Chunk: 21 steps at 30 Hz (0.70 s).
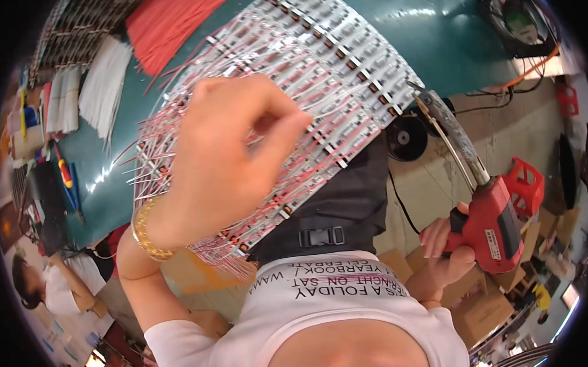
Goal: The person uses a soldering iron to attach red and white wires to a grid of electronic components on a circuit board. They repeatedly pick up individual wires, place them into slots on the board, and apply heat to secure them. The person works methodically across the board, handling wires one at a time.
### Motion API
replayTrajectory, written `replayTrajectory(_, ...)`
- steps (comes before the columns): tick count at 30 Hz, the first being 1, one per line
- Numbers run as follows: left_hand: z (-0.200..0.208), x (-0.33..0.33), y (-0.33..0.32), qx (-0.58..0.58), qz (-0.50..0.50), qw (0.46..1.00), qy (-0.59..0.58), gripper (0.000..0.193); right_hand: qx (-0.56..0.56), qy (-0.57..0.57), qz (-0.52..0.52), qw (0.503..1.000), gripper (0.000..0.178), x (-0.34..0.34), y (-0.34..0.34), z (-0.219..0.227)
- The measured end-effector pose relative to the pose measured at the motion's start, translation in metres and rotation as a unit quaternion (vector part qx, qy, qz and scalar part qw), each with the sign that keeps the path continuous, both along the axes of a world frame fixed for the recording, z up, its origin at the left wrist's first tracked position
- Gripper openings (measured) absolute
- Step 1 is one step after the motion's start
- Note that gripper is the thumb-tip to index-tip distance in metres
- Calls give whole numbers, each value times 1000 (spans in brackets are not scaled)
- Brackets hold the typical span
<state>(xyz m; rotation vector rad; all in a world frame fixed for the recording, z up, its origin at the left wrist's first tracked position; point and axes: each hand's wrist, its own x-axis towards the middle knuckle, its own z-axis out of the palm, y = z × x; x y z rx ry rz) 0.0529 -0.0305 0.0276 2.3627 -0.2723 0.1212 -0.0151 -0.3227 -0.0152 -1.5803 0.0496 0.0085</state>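
Observation:
A wide panel of small white circuit boards [367, 58] lies before me at the table's edge, its near side over my lap. Thin red and white wires [290, 73] run across its left and middle parts. My left hand [222, 153], with a gold bracelet at the wrist, is above these wires. Thumb and forefinger are pinched together; what they hold, if anything, I cannot make out. In my right hand [449, 256] is a red soldering gun [493, 225], gripped by its handle. Its long metal tip points up and left, close to the panel's right corner.
Bundles of red wires [169, 26] and white wires [106, 80] lie on the green tabletop [444, 23]. A screwdriver [63, 169] is at left. A black fan-like unit [518, 23] stands far right. Another person [64, 288] sits at lower left; cardboard boxes [483, 313] stand at lower right.

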Motion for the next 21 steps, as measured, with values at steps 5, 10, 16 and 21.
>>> replayTrajectory(5,-22,5,-28,57,-44,997,-36,13,39,-6,-7,999,82,-15,-4,-5)
replayTrajectory(10,-23,5,-25,70,-66,995,-21,14,24,-10,11,1000,81,-16,2,-2)
replayTrajectory(16,-23,6,-25,75,-68,995,-12,14,4,14,35,999,75,-11,3,0)
replayTrajectory(21,-23,6,-27,80,-68,994,-21,14,-49,19,19,998,72,-14,-5,-4)
